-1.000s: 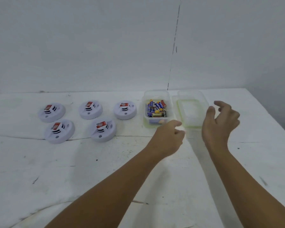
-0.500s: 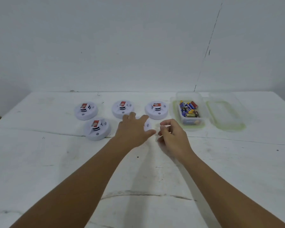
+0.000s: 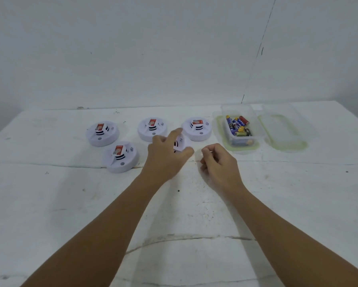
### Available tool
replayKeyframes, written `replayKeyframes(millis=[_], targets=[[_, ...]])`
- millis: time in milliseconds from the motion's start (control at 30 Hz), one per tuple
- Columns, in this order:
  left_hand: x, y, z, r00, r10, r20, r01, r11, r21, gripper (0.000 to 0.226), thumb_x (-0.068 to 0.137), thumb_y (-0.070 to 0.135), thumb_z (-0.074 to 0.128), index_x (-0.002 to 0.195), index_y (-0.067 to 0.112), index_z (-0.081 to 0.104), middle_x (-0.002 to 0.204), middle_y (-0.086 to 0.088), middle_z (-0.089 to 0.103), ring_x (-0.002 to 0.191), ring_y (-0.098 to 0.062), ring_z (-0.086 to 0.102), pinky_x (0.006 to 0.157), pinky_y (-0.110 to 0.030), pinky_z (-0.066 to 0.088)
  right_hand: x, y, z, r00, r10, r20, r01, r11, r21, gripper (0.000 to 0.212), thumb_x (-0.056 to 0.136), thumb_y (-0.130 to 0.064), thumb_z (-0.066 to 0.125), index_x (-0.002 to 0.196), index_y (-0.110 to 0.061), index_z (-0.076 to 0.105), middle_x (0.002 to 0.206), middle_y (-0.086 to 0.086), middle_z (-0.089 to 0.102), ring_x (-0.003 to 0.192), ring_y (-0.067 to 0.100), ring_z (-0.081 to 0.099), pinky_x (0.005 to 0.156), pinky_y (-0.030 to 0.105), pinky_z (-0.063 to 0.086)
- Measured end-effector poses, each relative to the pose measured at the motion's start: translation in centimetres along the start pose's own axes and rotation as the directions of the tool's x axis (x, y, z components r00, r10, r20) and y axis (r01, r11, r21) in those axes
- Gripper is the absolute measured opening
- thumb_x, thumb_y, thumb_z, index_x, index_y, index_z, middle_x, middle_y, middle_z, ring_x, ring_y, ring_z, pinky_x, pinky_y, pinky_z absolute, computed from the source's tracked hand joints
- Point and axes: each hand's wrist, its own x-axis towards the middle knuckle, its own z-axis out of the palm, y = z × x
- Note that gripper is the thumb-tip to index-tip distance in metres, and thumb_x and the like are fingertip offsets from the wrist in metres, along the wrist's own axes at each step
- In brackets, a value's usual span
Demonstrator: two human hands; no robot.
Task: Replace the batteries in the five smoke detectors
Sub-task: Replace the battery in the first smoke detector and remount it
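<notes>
Several round white smoke detectors with red labels lie on the white table [image 3: 174, 214]. Three stand in the back row: left detector [image 3: 102, 133], middle detector [image 3: 152, 129], right detector [image 3: 197, 128]. A front-left detector [image 3: 121, 157] lies nearer me. My left hand [image 3: 165, 157] grips the front-right detector [image 3: 181, 142], which is tilted and mostly hidden by the hand. My right hand [image 3: 219, 163] hovers just right of it, fingers curled, holding nothing that I can see. A clear box of batteries [image 3: 239, 129] stands to the right.
The box's clear lid [image 3: 283, 131] with a green seal lies right of the box. A white wall rises behind the table. A crack line crosses the tabletop in front of the detectors.
Both hands left the box and lid and came left to the front-right detector. My left hand has closed round it and tipped it up. The view panned left.
</notes>
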Motion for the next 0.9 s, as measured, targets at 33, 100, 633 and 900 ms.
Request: replayKeyframes(millis=[33, 100, 633, 900], targets=[[-0.2, 0.3, -0.5, 0.998, -0.068, 0.02, 0.07, 0.977, -0.202, 0.056, 0.09, 0.05, 0.059, 0.144, 0.047, 0.048, 0.135, -0.002, 0.052, 0.115, -0.018, 0.053, 0.098, -0.035, 0.044, 0.1, 0.2, 0.0, 1.0, -0.007, 0.005, 0.007, 1.0, 0.01, 0.021, 0.095, -0.043, 0.059, 0.091, -0.025, 0.069, 0.08, 0.004, 0.071, 0.078, 0.027, 0.068, 0.08, 0.057, 0.059], [-0.9, 1.1, -1.3, 0.969, -0.209, 0.13, 0.242, 0.714, -0.657, 0.04, 0.089, 0.047, 0.059, 0.129, 0.045, 0.061, 0.136, 0.0, 0.062, 0.117, -0.018, 0.06, 0.104, -0.045, 0.051, 0.2, 0.4, 0.0, 0.999, -0.03, 0.027, 0.029, 0.999, 0.039, 0.023, 0.096, -0.045, 0.06, 0.091, -0.025, 0.069, 0.079, 0.004, 0.07, 0.073, 0.02, 0.065, 0.08, 0.056, 0.058], [0.2, 4.7, -2.1, 0.926, 0.011, 0.378, 0.378, -0.023, -0.926, 0.046, 0.095, 0.056, 0.052, 0.123, 0.02, 0.06, 0.125, -0.013, 0.064, 0.118, -0.039, 0.06, 0.092, -0.048, 0.052, 2.2, -6.9, -1.5, 0.867, -0.456, 0.203, 0.496, 0.834, -0.244, 0.048, 0.084, -0.046, 0.083, 0.126, -0.027, 0.071, 0.117, -0.011, 0.06, 0.11, 0.008, 0.053, 0.083, 0.0, 0.036], [1.0, 6.1, -3.5, 0.947, -0.056, 0.318, 0.322, 0.129, -0.938, 0.042, 0.101, 0.059, 0.049, 0.111, 0.021, 0.065, 0.107, -0.011, 0.072, 0.095, -0.029, 0.072, 0.075, -0.041, 0.06, 3.1, -8.5, -1.0, 0.83, -0.507, 0.232, 0.552, 0.806, -0.215, 0.06, 0.083, -0.048, 0.083, 0.135, -0.022, 0.066, 0.118, -0.012, 0.056, 0.113, 0.008, 0.055, 0.093, 0.024, 0.047]])
